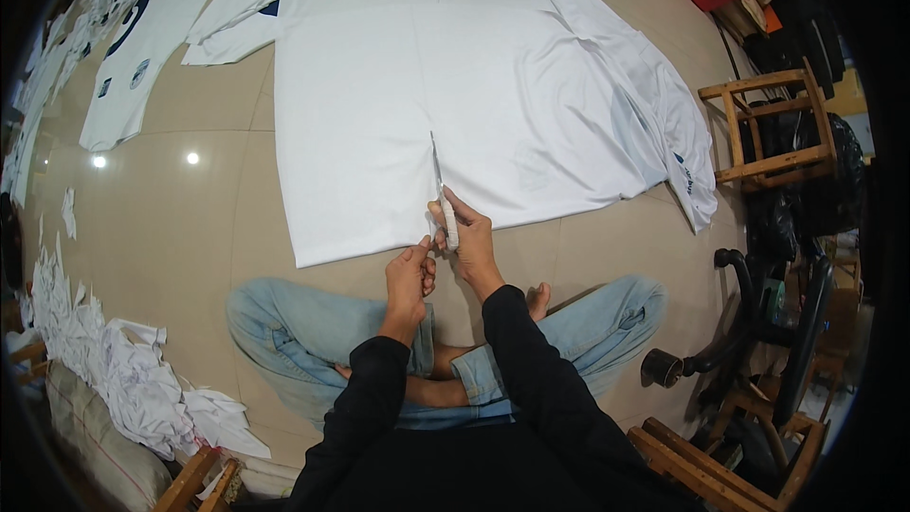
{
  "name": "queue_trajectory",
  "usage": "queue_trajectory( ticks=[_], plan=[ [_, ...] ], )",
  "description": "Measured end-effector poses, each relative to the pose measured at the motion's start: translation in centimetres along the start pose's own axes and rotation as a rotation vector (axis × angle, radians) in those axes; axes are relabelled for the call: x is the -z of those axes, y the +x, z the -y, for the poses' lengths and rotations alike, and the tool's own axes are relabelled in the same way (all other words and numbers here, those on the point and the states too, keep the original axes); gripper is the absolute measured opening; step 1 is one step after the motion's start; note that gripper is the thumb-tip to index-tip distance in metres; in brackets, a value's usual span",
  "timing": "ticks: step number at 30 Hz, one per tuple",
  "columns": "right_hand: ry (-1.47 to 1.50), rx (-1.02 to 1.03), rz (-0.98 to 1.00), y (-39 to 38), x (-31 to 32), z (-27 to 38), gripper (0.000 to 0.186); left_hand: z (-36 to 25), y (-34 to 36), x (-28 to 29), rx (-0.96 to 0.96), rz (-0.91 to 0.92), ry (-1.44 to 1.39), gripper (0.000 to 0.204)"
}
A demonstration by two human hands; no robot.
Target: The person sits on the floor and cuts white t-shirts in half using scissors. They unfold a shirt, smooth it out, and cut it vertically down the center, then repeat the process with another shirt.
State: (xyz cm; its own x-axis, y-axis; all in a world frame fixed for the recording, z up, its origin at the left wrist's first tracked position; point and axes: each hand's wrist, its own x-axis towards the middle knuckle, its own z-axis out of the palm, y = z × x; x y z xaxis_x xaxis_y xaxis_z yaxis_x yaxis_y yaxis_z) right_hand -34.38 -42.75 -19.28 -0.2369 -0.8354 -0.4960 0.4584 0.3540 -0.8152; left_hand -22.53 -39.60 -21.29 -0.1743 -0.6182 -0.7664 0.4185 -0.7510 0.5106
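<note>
Glossy beige tiled floor [190, 228], viewed from above a person sitting cross-legged. White garment [379, 133] spread flat just ahead of the knees, slit part-way up from its near hem. Right hand [466, 237] — fingers closed on small white-handled scissors [447, 218] at the slit; left hand [409, 277] pinches the hem beside it. Keeping the cloth taut should keep the cut straight. Counted: one scissors, two hands, two other white garments top left, one scrap heap [123, 370].
</note>
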Motion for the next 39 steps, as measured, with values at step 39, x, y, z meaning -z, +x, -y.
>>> queue_trajectory(
  ticks=[39],
  plan=[
    [0.012, -0.001, -0.022, 5.7, -2.6, 2.6, 0.056, -0.4, -0.6, -0.8, 0.003, -0.045, -0.005, 0.027]
  ],
)
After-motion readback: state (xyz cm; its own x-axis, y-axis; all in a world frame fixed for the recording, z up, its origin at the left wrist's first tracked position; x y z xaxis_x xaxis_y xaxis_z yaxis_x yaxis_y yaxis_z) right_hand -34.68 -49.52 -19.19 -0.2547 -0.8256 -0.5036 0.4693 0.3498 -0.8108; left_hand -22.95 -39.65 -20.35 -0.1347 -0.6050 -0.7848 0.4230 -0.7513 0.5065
